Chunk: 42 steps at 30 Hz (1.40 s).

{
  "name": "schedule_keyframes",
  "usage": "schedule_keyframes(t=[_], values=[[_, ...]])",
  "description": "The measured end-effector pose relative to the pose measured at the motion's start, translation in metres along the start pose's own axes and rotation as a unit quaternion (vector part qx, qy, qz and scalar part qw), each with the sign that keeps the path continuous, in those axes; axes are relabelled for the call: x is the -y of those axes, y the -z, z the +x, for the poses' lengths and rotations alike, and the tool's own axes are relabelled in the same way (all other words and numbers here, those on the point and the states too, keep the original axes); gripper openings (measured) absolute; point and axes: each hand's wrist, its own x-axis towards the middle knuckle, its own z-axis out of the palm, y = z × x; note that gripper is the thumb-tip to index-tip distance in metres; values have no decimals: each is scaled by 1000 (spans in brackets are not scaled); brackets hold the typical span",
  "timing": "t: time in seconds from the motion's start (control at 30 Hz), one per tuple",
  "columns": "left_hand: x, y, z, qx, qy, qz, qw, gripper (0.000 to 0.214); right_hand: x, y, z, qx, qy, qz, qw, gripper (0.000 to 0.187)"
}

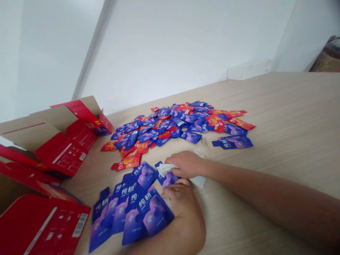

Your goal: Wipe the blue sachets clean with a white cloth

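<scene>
A blue-and-purple pouch lies on the table between my two hands. My left hand has its curled fingers at the lower edge of this pouch, pinching or pressing it. In my right hand is a crumpled white tissue, held closed against the pouch's upper part. More of the tissue spreads out under my right wrist. To the left of my hands, several blue pouches overlap in a row, all lying flat with their printed faces up.
Beyond my hands sits a loose heap of blue and red pouches. One blue pouch lies apart at its right. Open red cardboard boxes stand along the left. A white box is at the far table edge by the wall.
</scene>
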Motion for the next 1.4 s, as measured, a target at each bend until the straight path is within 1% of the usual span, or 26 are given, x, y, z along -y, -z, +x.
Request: schedule_keyframes(t=[0.17,0.23,0.3,0.4,0.47,0.53,0.6,0.67,0.73,0.8,0.87,1.0,1.07,1.3,1.4], values=[[-1,-5,-1,-27,6,17,999,31,-5,-1,0,12,46,19,999,35],[-2,-5,-1,-31,5,20,999,31,-5,-1,0,16,53,19,998,35],[-1,-5,-1,-31,2,18,999,31,-4,0,0,17,46,15,999,35],[-1,-4,-1,-22,2,9,1000,31,0,0,0,10,14,7,1000,34],[-1,-4,-1,-13,5,-10,1000,31,1,1,-1,5,-3,0,1000,33],[-2,-5,0,-10,13,-61,998,30,1,1,-1,2,-4,-2,1000,32],[-4,-8,0,-8,27,-122,992,30,-1,0,0,3,13,3,1000,32],[-6,-10,1,-9,37,-160,986,31,-3,0,0,7,37,11,999,33],[-8,-13,1,-10,40,-170,985,31,-5,-1,0,15,58,18,998,34],[-9,-14,2,-11,41,-183,982,30,-5,-1,-1,16,64,18,998,33],[-9,-16,2,-11,42,-196,980,30,-4,-1,-1,11,54,13,998,33],[-8,-17,3,-8,37,-217,975,29,-1,-1,-1,-1,12,6,1000,32],[-8,-18,3,-6,34,-222,974,30,-1,-1,-1,0,7,3,1000,31],[-11,-18,4,-1,40,-216,976,31,-7,-1,-1,15,69,16,997,34],[-12,-18,4,-1,41,-211,977,33,-5,-1,-1,9,58,19,998,33]])
